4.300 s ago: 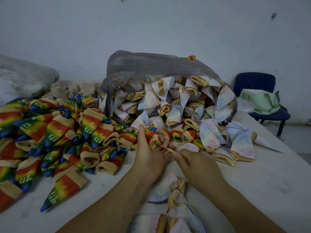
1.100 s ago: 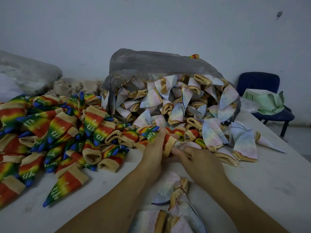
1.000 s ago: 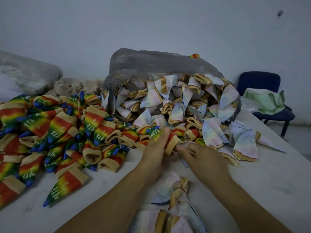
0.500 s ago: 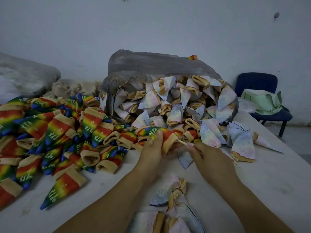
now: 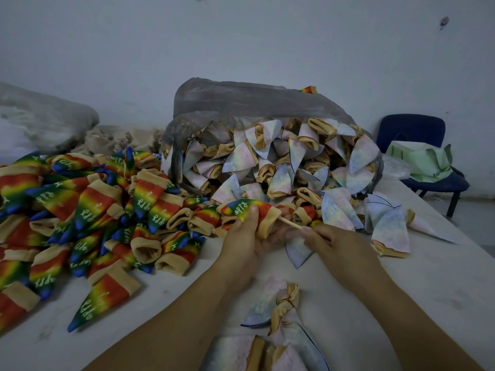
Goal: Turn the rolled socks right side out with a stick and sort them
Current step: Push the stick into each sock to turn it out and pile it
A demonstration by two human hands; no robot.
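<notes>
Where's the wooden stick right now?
Head view, centre: the stick runs from the right hand into the cuff of the rainbow sock gripped by the left hand.

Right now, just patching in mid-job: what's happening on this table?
A person is working through socks bare-handed. The left hand grips a rainbow sock near its tan cuff, and the right hand pinches a thin stick whose far end is at the cuff's opening. A heap of rainbow socks lies on the left of the table. Pale inside-out socks spill from a plastic bag behind, and loose pale socks lie near the person.
</notes>
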